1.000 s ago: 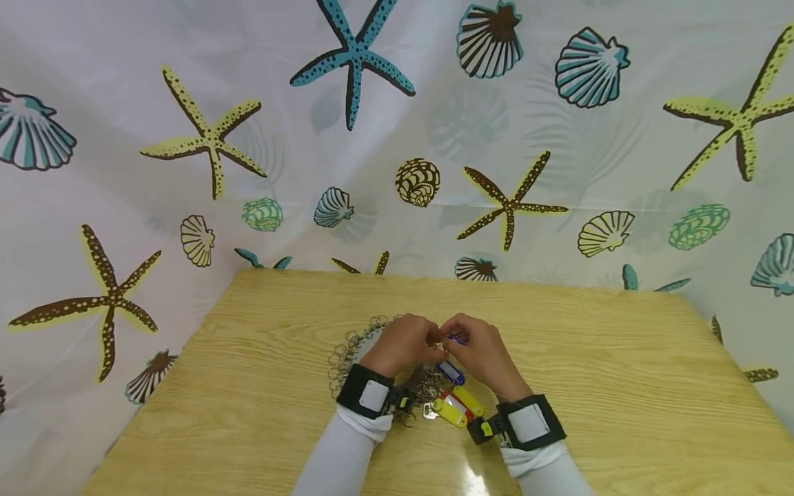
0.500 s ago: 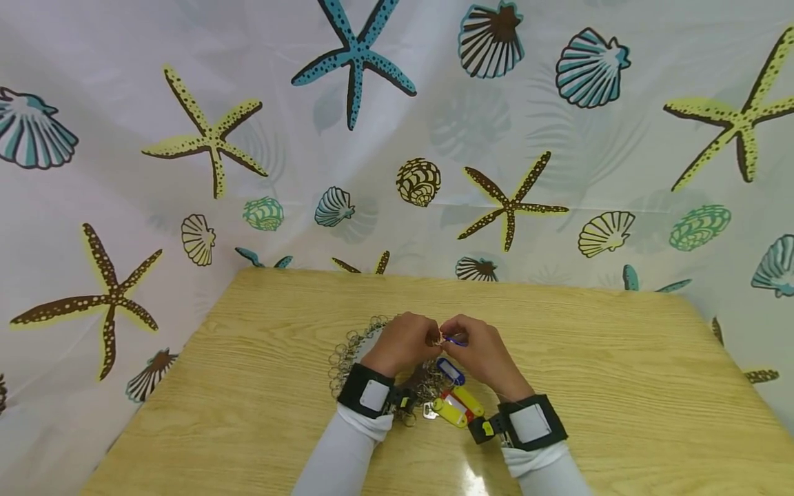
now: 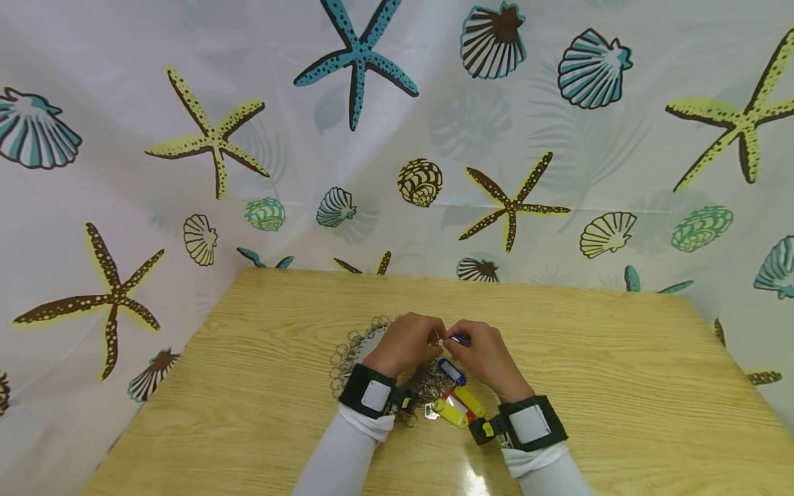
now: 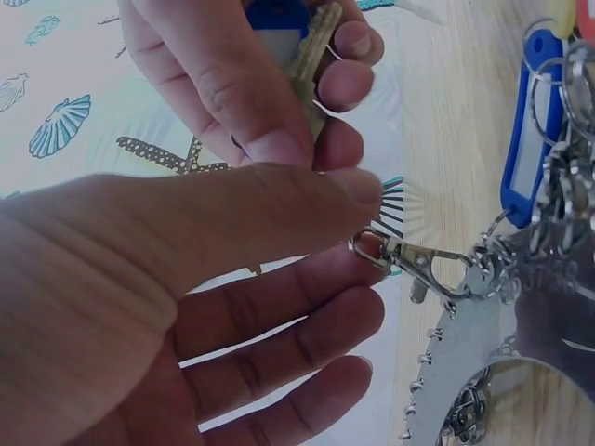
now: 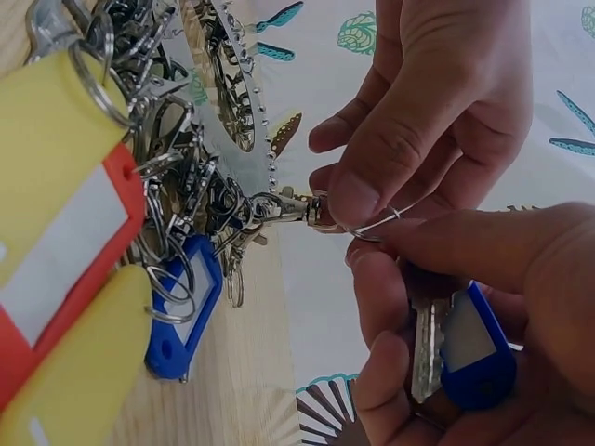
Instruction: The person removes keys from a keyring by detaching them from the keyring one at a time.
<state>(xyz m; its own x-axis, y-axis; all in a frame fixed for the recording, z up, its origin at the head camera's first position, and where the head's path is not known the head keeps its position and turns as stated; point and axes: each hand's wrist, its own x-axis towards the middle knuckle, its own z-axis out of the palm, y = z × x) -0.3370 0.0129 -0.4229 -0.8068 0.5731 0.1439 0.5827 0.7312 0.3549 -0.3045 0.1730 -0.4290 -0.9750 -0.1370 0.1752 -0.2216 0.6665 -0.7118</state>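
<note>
My left hand (image 3: pixel 406 341) pinches the end of a metal swivel clasp (image 4: pixel 423 265) between thumb and forefinger. That clasp hangs off a round clear rack edged with many clasps and rings (image 4: pixel 437 372). Close beside it, my right hand (image 3: pixel 482 350) holds a key (image 5: pixel 427 348) and a blue key tag (image 5: pixel 482 362) in its curled fingers. A thin metal ring (image 5: pixel 379 224) sits between the two hands' fingertips, with the right thumb and forefinger on it. Both hands are above the pile of metal clasps (image 3: pixel 426 386).
Another blue key tag (image 3: pixel 451 372), yellow key tags (image 3: pixel 451 413) and a red key tag (image 5: pixel 88 251) lie at the pile's near right side. All rest on a wooden table (image 3: pixel 620 379). A shell-printed cloth (image 3: pixel 384 151) hangs behind it.
The fingertips of the two hands have drawn slightly apart, the right hand shifting a little right and down. The blue tag in the right hand has turned slightly.
</note>
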